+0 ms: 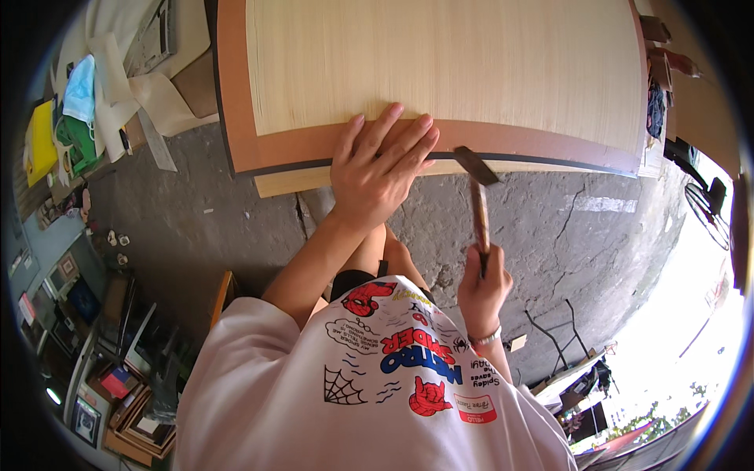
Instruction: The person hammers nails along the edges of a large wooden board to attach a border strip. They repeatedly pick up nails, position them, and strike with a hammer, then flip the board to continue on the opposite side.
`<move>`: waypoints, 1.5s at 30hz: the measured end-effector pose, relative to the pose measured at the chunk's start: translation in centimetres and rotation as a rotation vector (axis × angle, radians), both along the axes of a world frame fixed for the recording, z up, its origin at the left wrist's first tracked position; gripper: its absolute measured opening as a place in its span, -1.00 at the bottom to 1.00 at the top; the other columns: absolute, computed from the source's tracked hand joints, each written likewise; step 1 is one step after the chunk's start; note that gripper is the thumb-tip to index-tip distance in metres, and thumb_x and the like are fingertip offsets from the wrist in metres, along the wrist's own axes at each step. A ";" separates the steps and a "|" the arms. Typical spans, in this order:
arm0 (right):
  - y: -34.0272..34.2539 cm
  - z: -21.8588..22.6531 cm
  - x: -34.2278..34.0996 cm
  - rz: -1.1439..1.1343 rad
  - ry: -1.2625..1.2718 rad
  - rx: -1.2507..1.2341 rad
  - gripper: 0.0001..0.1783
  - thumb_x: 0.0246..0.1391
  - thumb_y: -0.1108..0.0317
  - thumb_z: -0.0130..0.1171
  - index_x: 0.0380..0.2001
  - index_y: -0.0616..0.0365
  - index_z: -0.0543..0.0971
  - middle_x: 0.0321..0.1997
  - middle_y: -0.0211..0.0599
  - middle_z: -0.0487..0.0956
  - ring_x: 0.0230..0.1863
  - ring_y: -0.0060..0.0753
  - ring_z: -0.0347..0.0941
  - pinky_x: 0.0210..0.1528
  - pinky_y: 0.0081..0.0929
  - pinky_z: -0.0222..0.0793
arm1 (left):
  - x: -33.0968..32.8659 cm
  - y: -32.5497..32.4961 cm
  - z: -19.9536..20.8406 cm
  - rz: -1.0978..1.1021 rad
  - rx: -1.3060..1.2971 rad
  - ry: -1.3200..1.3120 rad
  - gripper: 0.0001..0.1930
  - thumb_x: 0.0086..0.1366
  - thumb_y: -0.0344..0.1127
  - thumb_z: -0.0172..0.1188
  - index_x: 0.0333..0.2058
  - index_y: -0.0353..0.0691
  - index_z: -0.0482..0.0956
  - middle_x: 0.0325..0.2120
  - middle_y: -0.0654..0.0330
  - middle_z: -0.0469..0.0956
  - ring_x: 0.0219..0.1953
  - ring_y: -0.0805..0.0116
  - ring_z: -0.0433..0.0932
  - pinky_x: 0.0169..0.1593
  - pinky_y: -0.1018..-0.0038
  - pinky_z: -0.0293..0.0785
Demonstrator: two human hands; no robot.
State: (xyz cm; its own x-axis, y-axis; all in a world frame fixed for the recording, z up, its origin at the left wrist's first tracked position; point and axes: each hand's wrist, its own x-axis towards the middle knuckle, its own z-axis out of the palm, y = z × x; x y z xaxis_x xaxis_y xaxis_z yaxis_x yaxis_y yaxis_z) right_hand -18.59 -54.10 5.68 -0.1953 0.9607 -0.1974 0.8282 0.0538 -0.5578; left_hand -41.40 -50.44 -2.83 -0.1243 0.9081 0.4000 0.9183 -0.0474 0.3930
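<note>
A hammer (480,202) was held near a bordered panel's (448,71) lower edge, right of centre.
The right hand (484,290) clenched its handle (481,226), the head (476,166) above that grip; the left hand (377,173) lay flat, fingers slightly apart, across the brown border (298,143), upper centre.

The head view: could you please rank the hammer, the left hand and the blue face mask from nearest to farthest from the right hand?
1. Hammer: held in the right hand.
2. Left hand: ahead and to the left, on the board's brown border.
3. Blue face mask: far off at the upper left.
</note>
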 end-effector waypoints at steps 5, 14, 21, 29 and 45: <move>-1.4 1.4 1.8 -0.169 0.161 0.028 -0.84 0.35 0.37 0.13 -0.29 0.24 0.51 -0.56 -0.14 0.58 -0.60 -0.14 0.59 -0.52 -0.33 0.39 | -0.4 0.6 3.1 -0.025 -0.056 -0.088 -0.52 0.19 -0.02 0.45 0.10 0.11 0.70 0.20 0.49 0.62 0.36 0.24 0.44 0.37 0.06 0.21; -1.6 0.8 2.2 -0.326 0.278 0.004 -0.66 0.46 0.13 0.06 -0.21 0.23 0.55 -0.67 -0.51 0.38 -0.65 -0.69 0.29 -0.58 -0.57 0.13 | -1.9 20.0 3.7 -0.030 0.117 -0.233 -0.84 0.31 -0.27 0.38 -0.16 -0.13 0.72 -0.27 0.20 0.70 -0.24 0.20 0.63 -0.15 0.31 0.55; -2.3 1.4 2.9 -0.313 0.228 -0.017 -0.83 0.38 0.33 0.12 -0.23 0.23 0.56 -0.60 -0.26 0.49 -0.65 -0.36 0.44 -0.52 -0.42 0.31 | 0.1 27.9 3.5 0.082 0.012 -0.138 -0.93 0.21 -0.35 0.37 -0.34 -0.17 0.73 -0.36 0.09 0.69 -0.23 0.12 0.70 -0.12 0.25 0.63; -3.2 1.4 3.4 -0.369 0.231 -0.027 -0.80 0.39 0.30 0.11 -0.24 0.22 0.56 -0.62 -0.28 0.45 -0.67 -0.43 0.39 -0.53 -0.44 0.27 | -0.3 29.6 5.2 -0.042 -0.170 -0.120 -0.91 0.19 -0.42 0.28 -0.49 -0.21 0.70 -0.39 0.03 0.71 -0.32 0.05 0.70 -0.23 0.19 0.60; -3.8 0.6 2.3 -0.246 0.267 -0.112 -0.83 0.38 0.34 0.10 -0.22 0.22 0.58 -0.61 -0.27 0.48 -0.65 -0.45 0.41 -0.52 -0.44 0.29 | -4.2 -0.5 5.7 0.068 -0.004 -0.590 -0.90 0.21 -0.44 0.46 -0.30 -0.16 0.73 -0.30 0.28 0.74 -0.20 0.34 0.66 -0.08 0.41 0.49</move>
State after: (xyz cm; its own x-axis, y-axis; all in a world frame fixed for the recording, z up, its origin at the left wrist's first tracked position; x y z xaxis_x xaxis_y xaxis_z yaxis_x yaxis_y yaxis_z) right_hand -16.33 -57.95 6.31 -0.0204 0.9606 -0.2772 0.6334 -0.2021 -0.7470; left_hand -45.65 -50.91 2.85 -0.3829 0.8914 0.2425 0.5456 0.0064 0.8380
